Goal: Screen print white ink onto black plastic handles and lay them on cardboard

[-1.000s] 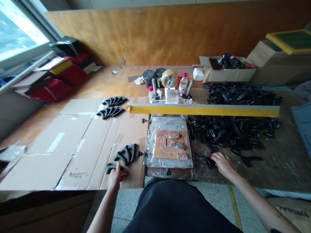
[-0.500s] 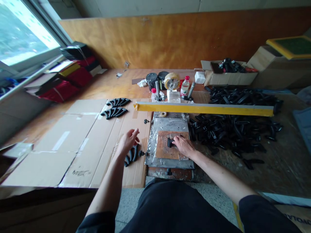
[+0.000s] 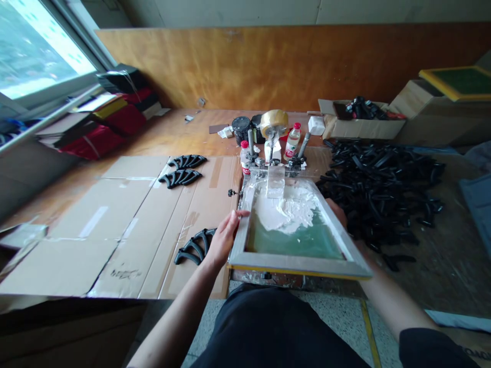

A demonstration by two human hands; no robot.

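Screen frame (image 3: pixel 301 267) is spanning the middle of the workbench (image 3: pixel 161 130), its near rail lying above the front edge; whether its underside is touching anything, I cannot tell. White paste (image 3: pixel 286 210) is covering the far half of its green mesh (image 3: pixel 295 244), and a clear block (image 3: pixel 275 185) is hiding the middle of the far rail. The left hand (image 3: pixel 224 236) is gripping the left rail, one finger reaching onto the rail's outer edge. The right hand (image 3: pixel 338 212) is reaching behind the right rail, which is hiding its fingers, so I cannot tell whether it is closed. Just left of the left hand, a curved black piece (image 3: pixel 192 249) is lying on a cardboard sheet (image 3: pixel 126 204), near the workbench's front edge; two more black pieces (image 3: pixel 181 178) are lying close together near the sheet's far edge. A heap of black parts (image 3: pixel 383 174) is spreading towards the workbench's right edge, beside the right hand. Beyond the frame, a tape roll (image 3: pixel 274 119) is standing between two red-capped bottles (image 3: pixel 292 142), and an open carton (image 3: pixel 364 129) is sitting by the far right corner.
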